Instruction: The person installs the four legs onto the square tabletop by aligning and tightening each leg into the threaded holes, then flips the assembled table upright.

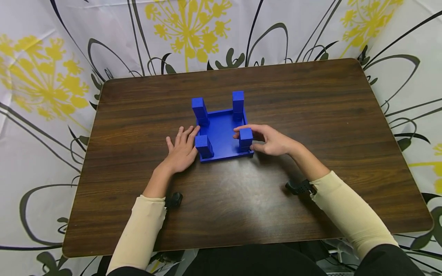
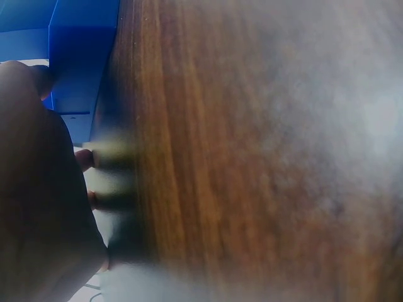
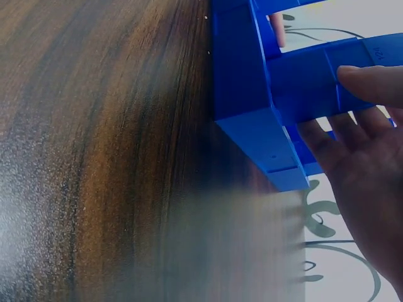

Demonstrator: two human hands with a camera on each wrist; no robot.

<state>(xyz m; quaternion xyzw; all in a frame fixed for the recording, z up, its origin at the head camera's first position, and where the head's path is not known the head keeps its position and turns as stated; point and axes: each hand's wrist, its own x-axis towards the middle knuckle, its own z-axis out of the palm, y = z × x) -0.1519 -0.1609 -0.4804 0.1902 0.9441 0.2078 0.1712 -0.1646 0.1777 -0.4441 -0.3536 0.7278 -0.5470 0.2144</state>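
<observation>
A blue square tray-like base with a low rim sits on the table, an upright block post at each corner. My right hand grips the near right post, thumb on one side and fingers on the other; the right wrist view shows the thumb against that post. Spread along the base's left side, my left hand has its fingers extended, fingertips at the rim by the near left post. In the left wrist view, the left hand is dark and partly cut off.
The brown wood-grain table has rounded corners and extends on all sides of the base. A white cloth with yellow flowers and dark stems hangs behind it. Far left post and far right post stand untouched.
</observation>
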